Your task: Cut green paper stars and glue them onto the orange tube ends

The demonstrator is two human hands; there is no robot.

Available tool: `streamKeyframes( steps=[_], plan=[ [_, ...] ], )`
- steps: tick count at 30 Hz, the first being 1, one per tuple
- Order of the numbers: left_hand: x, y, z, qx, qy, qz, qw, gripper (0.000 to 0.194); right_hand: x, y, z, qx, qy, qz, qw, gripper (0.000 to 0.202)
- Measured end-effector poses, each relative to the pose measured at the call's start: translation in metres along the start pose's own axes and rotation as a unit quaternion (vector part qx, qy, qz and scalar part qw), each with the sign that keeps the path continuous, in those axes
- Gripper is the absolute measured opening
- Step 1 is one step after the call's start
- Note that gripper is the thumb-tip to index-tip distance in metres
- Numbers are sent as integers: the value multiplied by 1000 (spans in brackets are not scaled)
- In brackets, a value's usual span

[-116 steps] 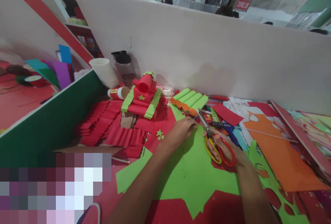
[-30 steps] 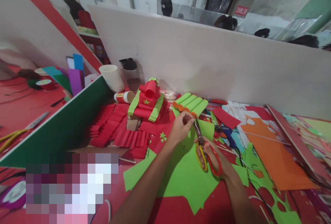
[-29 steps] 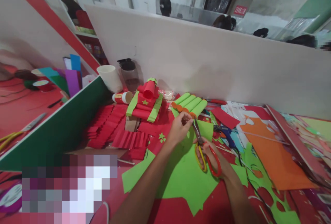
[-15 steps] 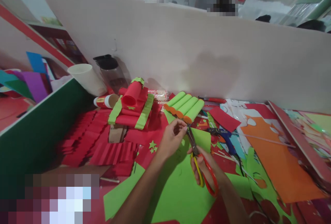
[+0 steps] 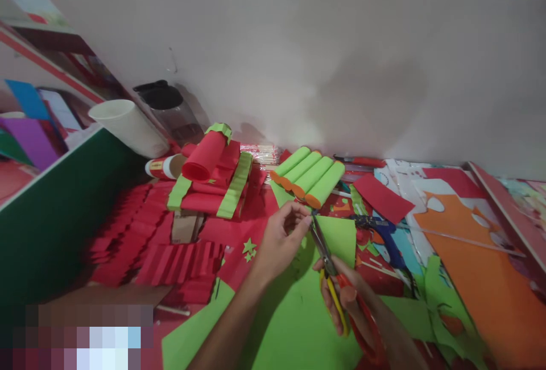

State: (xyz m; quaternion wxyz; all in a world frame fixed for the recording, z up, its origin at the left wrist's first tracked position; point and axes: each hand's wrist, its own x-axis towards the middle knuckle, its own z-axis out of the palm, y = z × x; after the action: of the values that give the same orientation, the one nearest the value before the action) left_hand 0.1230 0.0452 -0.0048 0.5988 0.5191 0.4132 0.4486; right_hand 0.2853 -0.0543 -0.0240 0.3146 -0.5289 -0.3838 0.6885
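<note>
My right hand (image 5: 345,296) grips a pair of scissors (image 5: 326,259) by its red and yellow handles, the blades pointing up and away from me. By the blade tips, my left hand (image 5: 284,236) is pinched closed; whatever its fingertips hold is too small to make out. Beneath both hands lies a large light green paper sheet (image 5: 298,313). Just beyond the blades sit several green paper rolls (image 5: 313,179) with orange ends, side by side. Small green stars (image 5: 249,246) rest on red paper left of my left hand.
Red paper rolls with green strips (image 5: 209,173) and pleated red paper (image 5: 174,262) lie on the left. A white cup (image 5: 128,125) and a dark-lidded jug (image 5: 168,108) stand behind. At right are a blue glue gun (image 5: 386,242) and orange paper (image 5: 482,267). A white partition (image 5: 256,45) rises behind.
The view has tilted down and come slightly closer. My left hand still pinches near the blade tips, and my right hand keeps its grip on the scissors.
</note>
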Motion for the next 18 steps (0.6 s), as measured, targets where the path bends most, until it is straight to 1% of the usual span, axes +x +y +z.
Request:
streamKeyframes(
  steps=[3,8,11,13,18],
  plan=[
    [-1,1,2,-3,-12,-9,1000,15,1,3,-1,12,1,0,1000,72],
    [-2,-2,4,-20,-12,-15,1000,14,6,7,-3,12,9,-1,1000,60],
    [-3,-2,5,-19,-6,-6,1000,15,5,7,-7,4,12,-17,1000,63],
    [-3,-2,6,-12,-3,6,1000,16,2,7,-8,-9,17,-36,999,65],
    [-4,-4,7,-13,-4,38,999,17,-3,2,-8,-83,20,-118,989,67]
  ],
)
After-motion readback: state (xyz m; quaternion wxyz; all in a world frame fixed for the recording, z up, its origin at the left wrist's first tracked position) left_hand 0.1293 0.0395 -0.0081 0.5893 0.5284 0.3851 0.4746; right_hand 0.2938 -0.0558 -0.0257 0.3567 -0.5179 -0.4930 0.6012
